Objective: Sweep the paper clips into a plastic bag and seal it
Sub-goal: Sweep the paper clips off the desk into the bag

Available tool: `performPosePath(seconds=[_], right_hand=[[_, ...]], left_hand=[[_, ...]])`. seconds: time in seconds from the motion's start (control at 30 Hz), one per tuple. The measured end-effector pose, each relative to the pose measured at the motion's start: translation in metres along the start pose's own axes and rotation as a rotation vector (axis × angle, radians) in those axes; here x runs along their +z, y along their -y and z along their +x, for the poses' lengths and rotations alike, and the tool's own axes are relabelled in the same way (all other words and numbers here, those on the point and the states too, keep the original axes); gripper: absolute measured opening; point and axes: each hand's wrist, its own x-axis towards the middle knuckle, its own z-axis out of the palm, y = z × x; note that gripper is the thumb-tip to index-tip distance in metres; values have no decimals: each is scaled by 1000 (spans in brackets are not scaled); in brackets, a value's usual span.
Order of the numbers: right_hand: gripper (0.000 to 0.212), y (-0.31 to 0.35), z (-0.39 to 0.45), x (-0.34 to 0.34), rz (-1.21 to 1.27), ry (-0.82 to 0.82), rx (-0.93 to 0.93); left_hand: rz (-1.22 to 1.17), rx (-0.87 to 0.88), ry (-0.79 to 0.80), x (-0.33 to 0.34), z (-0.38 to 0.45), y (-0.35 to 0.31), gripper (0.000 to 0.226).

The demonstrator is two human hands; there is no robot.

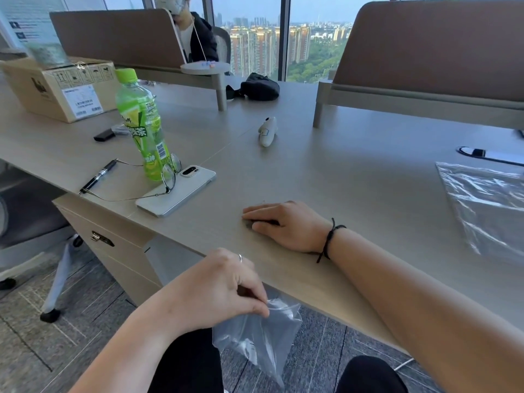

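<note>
A: Left hand point(224, 290)?
B: Below the worktop point(326, 171) near edge, grip pinching the rim of a clear plastic bag point(261, 338) that hangs under the edge.
A: Right hand point(283, 225)?
B: Flat on the worktop near the edge, fingers curled over something small and dark, probably the paper clips point(251, 224); mostly hidden, so can't tell if the grip is clenched.
A: Other stuff?
B: Second plastic bag point(487, 205) lies flat far right. Green bottle point(141, 126), phone point(177, 191), glasses point(167, 175), pen point(99, 175) to the left.
</note>
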Motion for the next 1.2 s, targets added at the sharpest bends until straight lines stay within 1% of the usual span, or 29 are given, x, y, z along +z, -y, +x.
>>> performPosePath(seconds=[0.1,0.23,0.37,0.5,0.57,0.63,0.7,0.77,0.83,0.93,1.0,1.1,1.2], right_hand=[[30,9,-20,4,54,-40,-99],[25,14,-47,7,138,-94,-161],[24,17,-67,7,172,-123,-184],[24,20,-73,9,186,-129,-158],[23,21,-72,10,204,-134,-119],[25,21,-71,7,264,-153,-10],[26,19,-72,1,372,-208,107],[26,15,-73,-5,468,-282,184],[29,9,-72,-9,461,-311,251],[39,-1,-59,-14,360,-245,364],[51,-7,-42,-17,287,-141,427],[61,-7,-10,-14,114,47,415],[61,-1,11,-6,60,158,330]], left_hand=[[1,-1,-18,0,-3,-4,6],[5,18,-32,3,-4,-12,6],[6,50,-32,9,-4,-20,7],[10,55,-38,15,-10,-22,6],[14,51,-49,16,-14,-22,6],[7,43,-60,16,-17,-21,6],[4,47,-64,14,-20,-21,6],[4,53,-62,11,-22,-20,6],[7,55,-64,9,-23,-19,5],[7,49,-69,7,-25,-18,5],[1,43,-73,6,-26,-17,5],[-16,46,-73,6,-25,-16,6],[-27,39,-66,5,-24,-13,6]])
